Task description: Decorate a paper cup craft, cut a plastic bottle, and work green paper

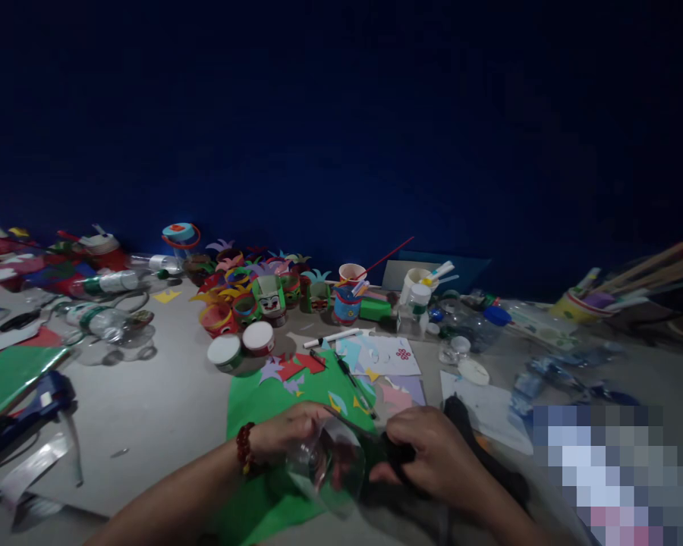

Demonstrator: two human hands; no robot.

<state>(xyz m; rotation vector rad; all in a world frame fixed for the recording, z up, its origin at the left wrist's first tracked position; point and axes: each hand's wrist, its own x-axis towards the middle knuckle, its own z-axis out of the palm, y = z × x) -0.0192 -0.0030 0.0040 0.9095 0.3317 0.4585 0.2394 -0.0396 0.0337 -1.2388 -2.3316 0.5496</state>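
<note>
Bottle: clear plastic [327, 470], low in the middle of my view, held up off the worktop [165, 394] between my two hands, over the near part of the green sheet [262, 402].
Left hand: my left hand [287, 434] was curled over the bottle's upper left side, fingers closed on it; a red bead bracelet [243, 447] sat at the wrist.
Right hand: my right hand [435, 455] was closed round the scissors [398, 453], black, and scissors only by the look of them, since the light was too dim to be sure.
Relation: the bottle lay just left of my right hand, with the tool between the two. A thin dark blade slanted across the bottle's top, from upper left down towards my right hand. My left hand was the nearer one, being on the bottle itself; the right met it only through the tool.
Axis: the bottle seemed to point from my left hand down towards me, but glare blurred its outline and I could not tell for certain.
Beyond: a white marker [333, 338] lay past the sheet, with two round lids [258, 338] to its left and a cluster of paper cups [270, 296] nearer the blue wall [341, 114].
</note>
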